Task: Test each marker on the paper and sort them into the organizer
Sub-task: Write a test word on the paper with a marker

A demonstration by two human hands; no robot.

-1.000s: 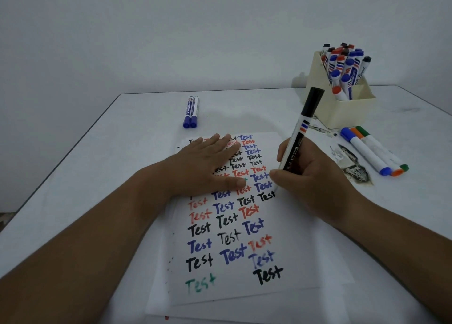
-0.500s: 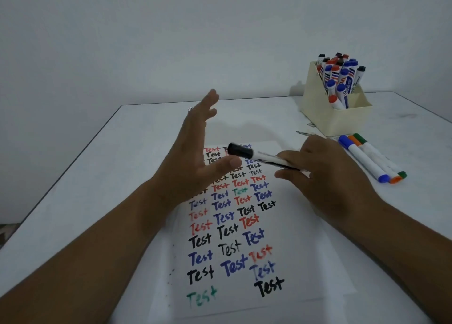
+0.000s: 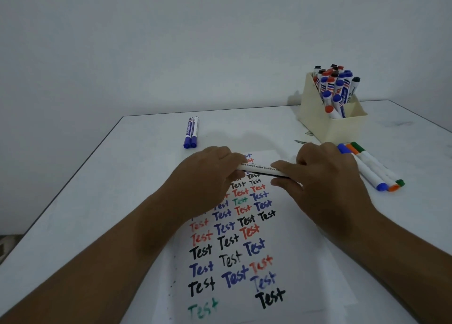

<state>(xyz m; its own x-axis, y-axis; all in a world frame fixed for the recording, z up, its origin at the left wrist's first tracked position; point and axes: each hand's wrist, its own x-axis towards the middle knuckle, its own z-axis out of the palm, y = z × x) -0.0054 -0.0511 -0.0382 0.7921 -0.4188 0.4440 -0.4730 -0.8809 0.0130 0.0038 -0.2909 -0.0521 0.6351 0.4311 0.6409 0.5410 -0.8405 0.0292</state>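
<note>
A white whiteboard marker [image 3: 261, 169] lies level above the paper [image 3: 288, 250], held at both ends. My left hand [image 3: 205, 177] grips its left end, where the cap is hidden in my fingers. My right hand [image 3: 322, 179] pinches the barrel's right part between thumb and fingers. The paper carries several rows of "Test" in black, blue, red and green. The cream organizer [image 3: 342, 128] stands at the back right, full of several capped markers.
Two blue markers [image 3: 191, 132] lie side by side at the back, left of the paper. Three markers [image 3: 371, 167], blue, orange and green, lie right of my right hand, in front of the organizer. The white table [image 3: 97, 201] ends at the left edge.
My left hand lifted off the paper and closed on the marker's left end. My right hand swung the marker from upright writing pose to level.
</note>
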